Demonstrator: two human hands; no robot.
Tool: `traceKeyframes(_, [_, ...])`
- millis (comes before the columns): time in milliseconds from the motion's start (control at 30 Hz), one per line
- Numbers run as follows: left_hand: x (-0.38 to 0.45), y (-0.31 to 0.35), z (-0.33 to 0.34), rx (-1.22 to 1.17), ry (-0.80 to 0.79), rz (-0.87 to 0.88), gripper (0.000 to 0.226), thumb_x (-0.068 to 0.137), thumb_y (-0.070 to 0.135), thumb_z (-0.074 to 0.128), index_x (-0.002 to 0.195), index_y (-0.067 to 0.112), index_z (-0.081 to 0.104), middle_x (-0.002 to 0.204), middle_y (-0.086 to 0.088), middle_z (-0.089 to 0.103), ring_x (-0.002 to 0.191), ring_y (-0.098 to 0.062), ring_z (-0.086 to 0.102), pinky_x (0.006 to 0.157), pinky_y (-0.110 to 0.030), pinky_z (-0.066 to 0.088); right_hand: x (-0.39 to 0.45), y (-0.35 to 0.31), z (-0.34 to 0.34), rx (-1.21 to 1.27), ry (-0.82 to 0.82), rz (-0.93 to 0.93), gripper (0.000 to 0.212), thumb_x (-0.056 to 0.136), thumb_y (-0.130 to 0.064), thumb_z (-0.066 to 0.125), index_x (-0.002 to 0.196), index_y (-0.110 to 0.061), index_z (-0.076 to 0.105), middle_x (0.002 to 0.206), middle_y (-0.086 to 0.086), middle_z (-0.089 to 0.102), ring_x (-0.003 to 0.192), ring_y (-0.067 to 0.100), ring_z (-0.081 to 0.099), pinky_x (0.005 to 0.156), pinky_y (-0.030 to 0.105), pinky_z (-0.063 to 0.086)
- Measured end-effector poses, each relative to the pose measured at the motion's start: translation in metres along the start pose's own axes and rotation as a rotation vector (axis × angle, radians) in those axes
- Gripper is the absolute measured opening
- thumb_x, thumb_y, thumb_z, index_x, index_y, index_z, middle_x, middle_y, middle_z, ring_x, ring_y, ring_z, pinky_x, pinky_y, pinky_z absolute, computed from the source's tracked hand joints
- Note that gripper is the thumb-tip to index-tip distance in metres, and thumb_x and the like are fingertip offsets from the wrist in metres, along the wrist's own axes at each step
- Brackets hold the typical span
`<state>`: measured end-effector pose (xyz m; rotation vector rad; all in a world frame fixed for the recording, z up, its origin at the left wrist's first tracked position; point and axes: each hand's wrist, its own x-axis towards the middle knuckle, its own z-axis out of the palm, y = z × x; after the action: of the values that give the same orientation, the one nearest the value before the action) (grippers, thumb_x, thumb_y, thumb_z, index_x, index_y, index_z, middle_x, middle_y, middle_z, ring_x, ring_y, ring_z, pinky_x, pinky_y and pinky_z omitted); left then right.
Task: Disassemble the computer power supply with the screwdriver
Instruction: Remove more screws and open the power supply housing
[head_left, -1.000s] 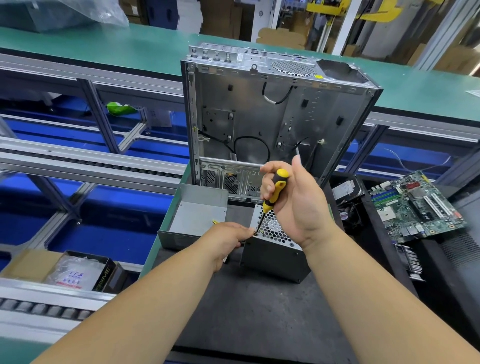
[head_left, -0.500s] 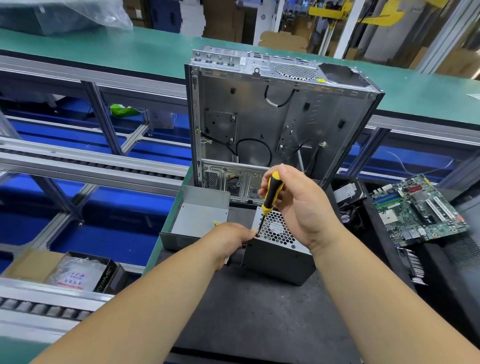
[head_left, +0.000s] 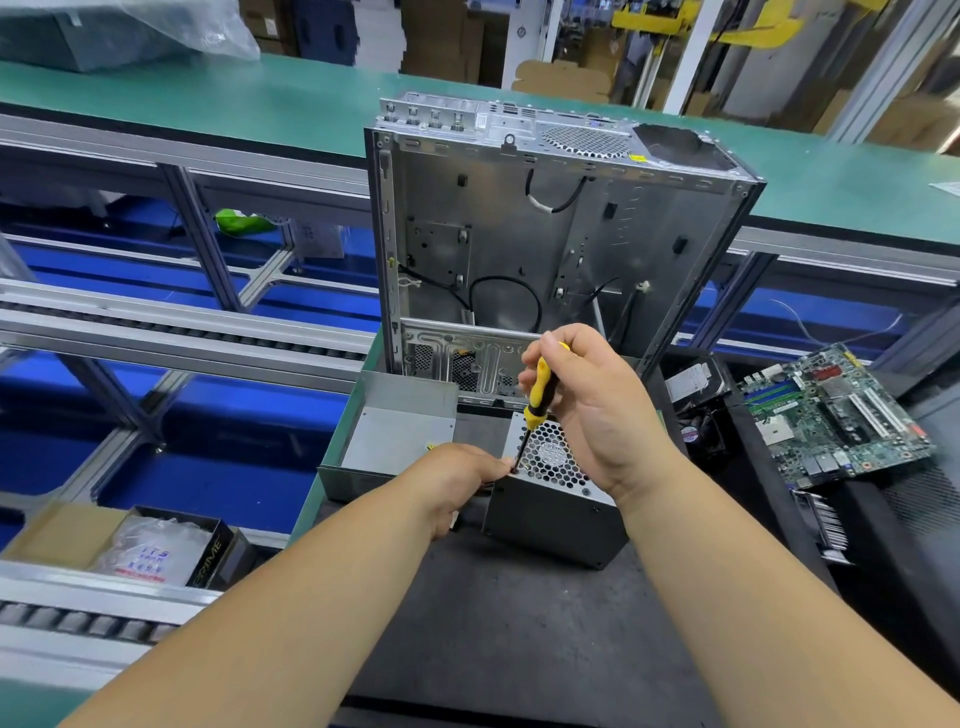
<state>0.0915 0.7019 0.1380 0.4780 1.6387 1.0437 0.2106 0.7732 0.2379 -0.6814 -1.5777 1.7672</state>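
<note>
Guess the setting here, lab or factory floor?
Likely a factory teardown or recycling line: roller conveyors on aluminium framing run beside a green bench, a stripped PC case stands by a loose motherboard, and cardboard boxes are stacked behind.

The boxy metal power supply was dark grey on its sides, with a silver top punched in a honeycomb pattern. The slim screwdriver had a yellow-and-black handle and a dark shaft. The flat work mat was charcoal. Toward its far edge stood a bare silver steel computer case. By the right edge lay a green circuit board with blue, white and red parts.
</note>
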Motion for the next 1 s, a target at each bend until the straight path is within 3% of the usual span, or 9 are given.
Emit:
traceKeyframes(67, [0.0011,-0.0011,-0.0008,-0.006,0.004,0.004,0.016,0.09,0.028,0.07,0.094,0.013,0.067,0.133,-0.017,0.06,0.132,-0.032,0.048,0.11,-0.046,0.03,0.0002,-0.001,-0.0013,-0.033,0.007,0.004,0.022,0.085,-0.038,0.061,0.089,-0.016,0.063,0.079,-0.001,0.06,0.079,0.016,0.057,0.072,0.032,0.046])
traceKeyframes(167, [0.0021,-0.0029,-0.0007,-0.02,-0.003,0.021,0.037,0.091,0.03,0.069,0.116,0.002,0.065,0.137,-0.02,0.056,0.135,-0.034,0.044,0.113,-0.05,0.029,0.0015,-0.0006,-0.0038,-0.019,0.029,-0.007,0.023,0.094,-0.034,0.057,0.085,-0.023,0.075,0.084,0.0,0.062,0.083,0.02,0.057,0.076,0.034,0.047])
traceKeyframes(267, [0.0021,-0.0035,-0.0013,-0.014,-0.011,0.032,0.044,0.091,0.031,0.068,0.122,0.001,0.062,0.139,-0.021,0.054,0.136,-0.036,0.043,0.113,-0.052,0.028,0.0024,0.0005,-0.004,-0.002,0.038,-0.02,0.033,0.105,-0.027,0.046,0.095,-0.022,0.076,0.083,0.0,0.066,0.085,0.02,0.059,0.077,0.035,0.048])
traceKeyframes(400, [0.0019,-0.0036,-0.0015,-0.011,-0.018,0.037,0.044,0.092,0.031,0.068,0.123,0.001,0.061,0.139,-0.021,0.054,0.136,-0.035,0.043,0.113,-0.052,0.028,0.0064,0.0023,-0.0015,0.077,0.072,0.02,0.031,0.108,-0.026,0.037,0.106,-0.015,0.066,0.079,0.001,0.065,0.081,0.021,0.059,0.079,0.038,0.044])
traceKeyframes(533, [0.0008,-0.0034,-0.0009,-0.007,-0.01,0.041,0.043,0.091,0.031,0.068,0.122,0.001,0.061,0.14,-0.022,0.052,0.136,-0.037,0.042,0.112,-0.053,0.029,0.0077,0.0036,0.0041,0.24,0.059,0.058,0.03,0.1,-0.04,0.045,0.101,-0.014,0.059,0.075,-0.001,0.06,0.07,0.014,0.055,0.078,0.034,0.042])
traceKeyframes(667, [-0.0002,-0.003,-0.0007,-0.002,0.001,0.042,0.039,0.091,0.03,0.069,0.118,0.003,0.064,0.138,-0.02,0.055,0.135,-0.035,0.044,0.111,-0.051,0.031,0.0048,0.0082,0.0028,0.125,0.018,-0.001,0.018,0.09,-0.035,0.059,0.091,-0.017,0.055,0.078,-0.004,0.063,0.073,0.014,0.057,0.076,0.033,0.043])
traceKeyframes(800, [-0.0009,-0.0023,-0.0004,-0.008,-0.005,0.033,0.038,0.091,0.03,0.069,0.117,0.003,0.064,0.137,-0.02,0.056,0.133,-0.036,0.046,0.111,-0.05,0.032,0.0053,0.0069,0.0004,0.084,0.023,0.001,0.022,0.088,-0.035,0.061,0.093,-0.014,0.056,0.082,-0.004,0.066,0.079,0.017,0.062,0.075,0.033,0.047])
traceKeyframes(1000, [0.0002,-0.0042,-0.0011,-0.015,-0.01,0.032,0.035,0.09,0.03,0.069,0.115,0.005,0.066,0.136,-0.019,0.057,0.133,-0.033,0.047,0.11,-0.048,0.032,0.0049,0.0048,-0.0014,0.08,0.055,0.009,0.021,0.103,-0.025,0.05,0.095,-0.012,0.063,0.081,-0.001,0.066,0.08,0.018,0.062,0.073,0.03,0.049])
